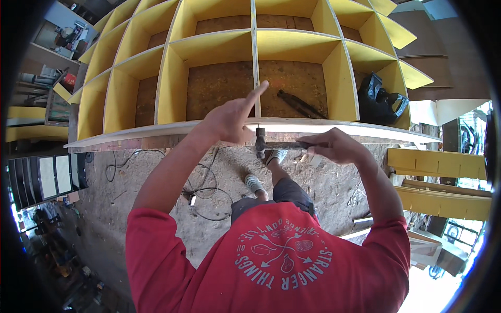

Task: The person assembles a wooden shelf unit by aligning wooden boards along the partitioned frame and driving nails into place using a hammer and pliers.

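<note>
A large grid of yellow panels (209,44) spreads before me, with a long pale board (172,130) along its near edge. My left hand (229,120) grips this board near the middle divider, one finger stretched forward and the others folded down at the front. In my right hand (336,146) is the handle of a hammer (261,138), held level. Its metal head stands at the board's front face, just right of my left hand's fingers. A small dark nail (258,125) seems to show above the head. What lies under my left palm is hidden.
Inside the grid, a dark tool (300,104), perhaps pincers, lies in the compartment right of the middle divider. A black plastic bag (381,101) fills one farther right. Black cable (209,180) loops over the floor by my feet. Yellow slotted panels (438,163) are stacked at right.
</note>
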Demonstrator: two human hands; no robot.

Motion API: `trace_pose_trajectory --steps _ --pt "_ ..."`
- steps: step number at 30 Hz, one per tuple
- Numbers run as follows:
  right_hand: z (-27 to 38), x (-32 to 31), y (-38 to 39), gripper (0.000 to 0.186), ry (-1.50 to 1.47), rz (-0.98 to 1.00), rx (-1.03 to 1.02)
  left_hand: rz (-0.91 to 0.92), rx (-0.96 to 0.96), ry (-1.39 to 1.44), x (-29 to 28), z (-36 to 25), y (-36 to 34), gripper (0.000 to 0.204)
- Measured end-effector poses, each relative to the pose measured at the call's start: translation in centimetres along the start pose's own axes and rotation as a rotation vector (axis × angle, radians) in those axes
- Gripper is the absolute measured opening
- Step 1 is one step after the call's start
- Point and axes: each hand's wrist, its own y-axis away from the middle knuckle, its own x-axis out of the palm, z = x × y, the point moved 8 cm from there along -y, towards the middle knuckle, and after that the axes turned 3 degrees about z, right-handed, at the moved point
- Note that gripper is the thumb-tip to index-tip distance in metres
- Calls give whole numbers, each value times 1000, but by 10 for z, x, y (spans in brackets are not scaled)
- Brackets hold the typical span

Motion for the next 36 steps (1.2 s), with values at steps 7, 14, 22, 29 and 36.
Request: trace_pose_trajectory --steps 7,14,22,29,36 --pt "8 25 -1 42 77 350 53 -357 78 351 -14 20 4 90" --pt "11 65 10 36 257 572 -121 -387 -9 187 -11 25 2 87" --pt "6 44 2 39 158 379 -191 -360 -66 211 -12 24 0 83" --pt "6 51 5 36 136 354 -192 -396 -83 160 -14 20 3 80" --pt "-14 39 3 39 -58 36 -82 -391 -100 136 -10 25 -1 78"
